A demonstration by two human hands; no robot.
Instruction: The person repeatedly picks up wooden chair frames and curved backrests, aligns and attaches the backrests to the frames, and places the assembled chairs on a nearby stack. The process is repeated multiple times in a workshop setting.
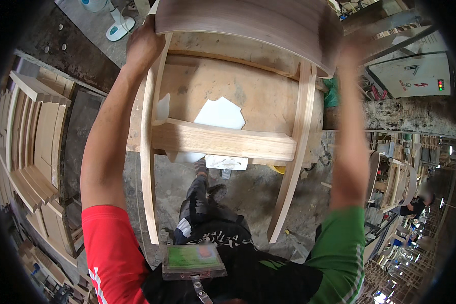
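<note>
A pale wooden chair frame [223,139] is held in front of me over a workbench. A wide curved brown panel [248,20] joins its two long legs at the far end, and a crossbar links them lower down. My left hand [144,44] is closed on the frame's far left corner, beside the panel's end. My right hand [350,48] is up by the panel's right end, smeared by motion, so its fingers cannot be made out. The near ends of the legs point toward my body.
Under the frame, the wooden bench top [273,101] carries a torn white sheet [220,114] and a white block [226,162]. Stacked curved wooden parts [35,147] stand left. A grey electrical cabinet [410,76] is at right, with another person [415,205] farther off.
</note>
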